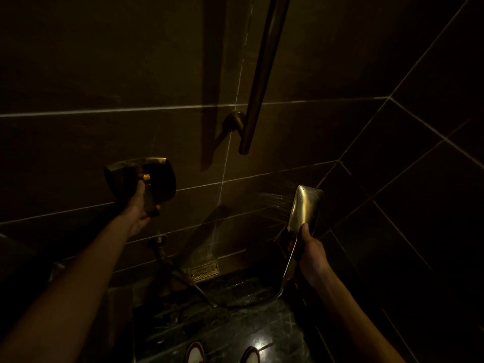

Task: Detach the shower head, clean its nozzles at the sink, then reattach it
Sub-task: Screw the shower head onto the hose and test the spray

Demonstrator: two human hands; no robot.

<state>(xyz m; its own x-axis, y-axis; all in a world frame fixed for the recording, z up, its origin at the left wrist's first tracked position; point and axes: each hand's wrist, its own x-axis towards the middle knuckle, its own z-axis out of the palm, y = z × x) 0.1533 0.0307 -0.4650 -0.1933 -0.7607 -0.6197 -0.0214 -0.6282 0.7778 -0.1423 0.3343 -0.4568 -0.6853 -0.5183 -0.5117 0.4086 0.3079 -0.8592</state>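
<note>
Right hand: the right hand is wrapped round the neck of the shower head, thumb up against its lower edge, holding it upright with the brass back toward the camera.
Left hand: the left hand grips the lever of the wall mixer control, fingers curled round the handle under the square brass plate.
Shower head: off its mount, held low and to the right of the slide rail, still joined to its hose; fine jets leave its face toward the tiled wall.
Hose: runs down from the handle, loops over the dark marble floor and back to the wall outlet.
Step in hand: probably a flush or test of the nozzles with the water running, the left hand setting the flow.
Doing it well: keep the face aimed at the wall and away from the body; move the lever in small amounts so the spray does not kick the head round; watch the jets for gaps or crooked streams, which would mark blocked nozzles.
Risk: wet brass is slippery, so the grip should stay low on the neck; the floor looks wet near the drain cover.
Unclear: which way the lever is being turned cannot be told in this dim light.
</note>
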